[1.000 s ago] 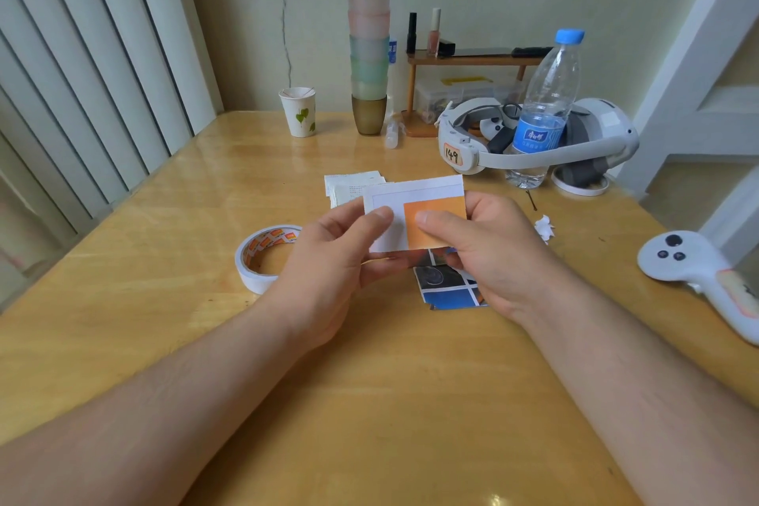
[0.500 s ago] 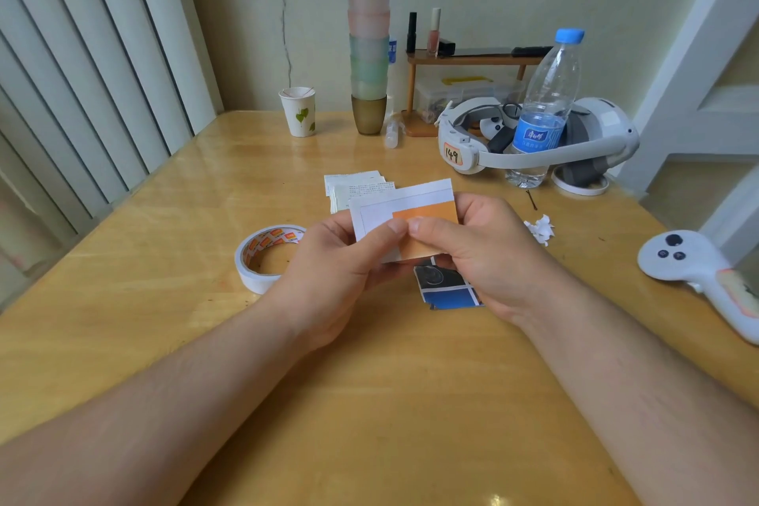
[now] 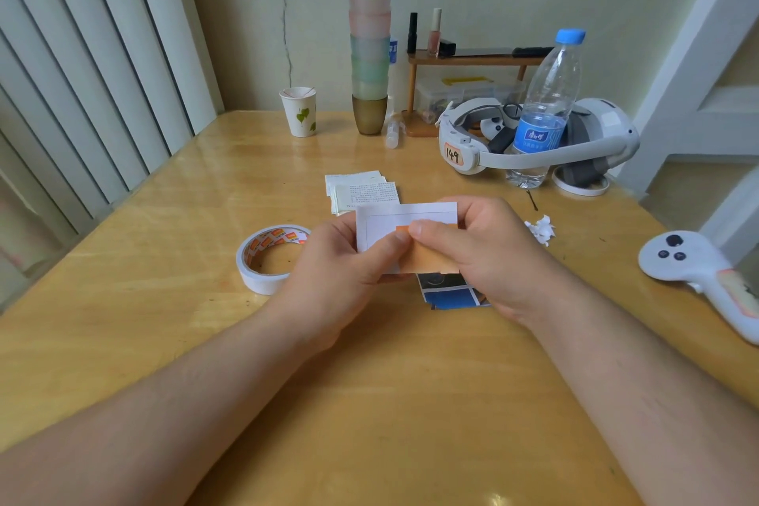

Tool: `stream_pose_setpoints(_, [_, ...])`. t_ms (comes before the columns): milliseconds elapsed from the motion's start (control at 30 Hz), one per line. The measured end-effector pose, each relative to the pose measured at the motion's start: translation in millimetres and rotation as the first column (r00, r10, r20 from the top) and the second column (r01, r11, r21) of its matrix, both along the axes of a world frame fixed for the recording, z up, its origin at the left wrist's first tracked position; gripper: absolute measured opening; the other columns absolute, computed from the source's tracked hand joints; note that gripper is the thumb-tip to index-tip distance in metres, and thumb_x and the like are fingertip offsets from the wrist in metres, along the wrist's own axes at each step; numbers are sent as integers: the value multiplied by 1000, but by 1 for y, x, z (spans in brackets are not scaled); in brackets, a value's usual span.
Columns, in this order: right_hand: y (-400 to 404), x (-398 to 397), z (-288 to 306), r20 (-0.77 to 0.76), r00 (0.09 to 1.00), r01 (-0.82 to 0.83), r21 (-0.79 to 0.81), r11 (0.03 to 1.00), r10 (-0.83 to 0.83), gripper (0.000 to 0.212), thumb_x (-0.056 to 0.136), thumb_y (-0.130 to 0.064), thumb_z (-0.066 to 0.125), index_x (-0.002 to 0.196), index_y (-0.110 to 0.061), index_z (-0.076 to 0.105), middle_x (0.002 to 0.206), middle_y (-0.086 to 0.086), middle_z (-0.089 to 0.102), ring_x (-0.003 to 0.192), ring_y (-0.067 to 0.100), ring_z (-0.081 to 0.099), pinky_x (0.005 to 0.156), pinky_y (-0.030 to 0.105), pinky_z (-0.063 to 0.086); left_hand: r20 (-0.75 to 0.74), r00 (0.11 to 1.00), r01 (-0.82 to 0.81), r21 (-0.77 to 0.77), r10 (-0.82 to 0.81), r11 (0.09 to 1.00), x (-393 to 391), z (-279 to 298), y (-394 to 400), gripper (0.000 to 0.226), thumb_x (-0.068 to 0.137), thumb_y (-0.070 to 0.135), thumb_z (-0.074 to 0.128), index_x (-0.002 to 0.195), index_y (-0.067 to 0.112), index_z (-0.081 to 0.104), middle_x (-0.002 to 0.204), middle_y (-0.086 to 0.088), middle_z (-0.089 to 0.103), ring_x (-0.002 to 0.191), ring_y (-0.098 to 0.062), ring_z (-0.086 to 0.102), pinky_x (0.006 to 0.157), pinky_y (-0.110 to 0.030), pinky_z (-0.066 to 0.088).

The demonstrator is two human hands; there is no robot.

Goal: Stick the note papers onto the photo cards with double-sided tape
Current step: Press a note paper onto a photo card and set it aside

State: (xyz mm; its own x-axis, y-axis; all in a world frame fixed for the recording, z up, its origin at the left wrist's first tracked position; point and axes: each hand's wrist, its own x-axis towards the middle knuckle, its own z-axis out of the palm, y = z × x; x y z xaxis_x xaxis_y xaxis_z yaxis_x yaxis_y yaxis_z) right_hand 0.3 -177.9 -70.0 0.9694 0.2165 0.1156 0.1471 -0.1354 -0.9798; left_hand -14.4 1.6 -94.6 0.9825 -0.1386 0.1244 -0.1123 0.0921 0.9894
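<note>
Orange note paper lies against a white card, both pinched between the left hand and right hand above the desk. Each grip is closed on them, thumbs meeting. Whether the paper is stuck down is unclear.

Both forearms are showing bare to the frame edge, sleeveless. The left hand and right hand are wearing no gloves, rings or watch.
</note>
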Motion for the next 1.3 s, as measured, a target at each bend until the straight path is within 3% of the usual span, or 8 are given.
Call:
stream_pose_setpoints(167, [-2, -2, 2, 70, 996, -42, -119, 992, 51, 19, 98, -14, 70, 94, -30, 78, 91, -12, 80, 85, 7, 75, 75, 25, 54, -38, 999, -15, -4, 14, 1000, 4, -4, 3, 33, 84, 24, 76, 115, 16, 68, 111, -11, 77, 101, -28, 71, 104, -65, 52])
stream_pose_setpoints(533, [-10, 2, 5, 194, 981, 38, -163, 986, -5, 23, 90, -20, 80, 77, -38, 79, 71, -2, 73, 67, 18, 55, 66, 39, 46, 49, 998, 30, 93, -35, 995, 3, -4, 4, 36, 97, 42, 66, 120, 15, 76, 119, -14, 77, 117, -39, 69, 104, -66, 50])
stream_pose_setpoints(667, [-9, 2, 4, 193, 981, 7, -172, 985, 27, 21, 89, -17, 81, 75, -33, 79, 67, -1, 69, 65, 16, 49, 63, 33, 42, 152, 988, -19, 155, -5, 988, 5, -4, 5, 30, 99, 39, 64, 102, 12, 76, 96, -21, 73, 85, -22, 61, 79, -49, 50])
stream_pose_setpoints(800, [-10, 2, 4, 125, 990, -49, -111, 993, 63, 23, 89, -9, 80, 74, -26, 79, 67, -9, 69, 63, 7, 55, 58, 23, 44, 217, 976, -40, 202, -5, 979, 4, -3, 5, 31, 98, 38, 63, 92, 9, 71, 80, -15, 63, 75, -17, 52, 71, -38, 41])
stream_pose_setpoints(933, [-9, -1, 6, 69, 993, -88, -62, 994, 93, 3, 86, -18, 81, 85, -21, 79, 78, -5, 77, 69, 5, 66, 62, 19, 50, 240, 971, -52, 211, 0, 976, 3, -3, 6, 28, 98, 39, 64, 91, 13, 71, 85, -23, 65, 74, -18, 53, 70, -37, 42])
stream_pose_setpoints(1033, [-8, 0, 6, 47, 997, -64, -42, 997, 66, 17, 76, -39, 83, 85, -25, 81, 85, -1, 79, 79, 11, 72, 72, 31, 56, 253, 967, -86, 230, 26, 969, 3, -4, 6, 24, 102, 36, 64, 96, 16, 75, 91, -17, 72, 77, -14, 58, 73, -36, 46])
stream_pose_setpoints(1167, [-1, 2, 4, 81, 996, 28, -26, 999, -26, 13, 92, -24, 79, 79, -27, 80, 77, -3, 75, 75, 15, 67, 72, 38, 54, 250, 968, -96, 256, 30, 962, 4, -4, 6, 28, 100, 46, 62, 101, 23, 78, 94, -15, 75, 80, -15, 60, 75, -43, 50])
stream_pose_setpoints(1300, [1, 5, 1, 92, 993, 71, -31, 997, -68, 21, 86, -24, 79, 67, -23, 73, 64, -5, 64, 67, 18, 58, 67, 37, 48, 250, 968, -122, 325, 40, 938, 4, -5, 6, 35, 97, 53, 61, 98, 22, 77, 90, -14, 74, 76, -18, 61, 75, -49, 55])
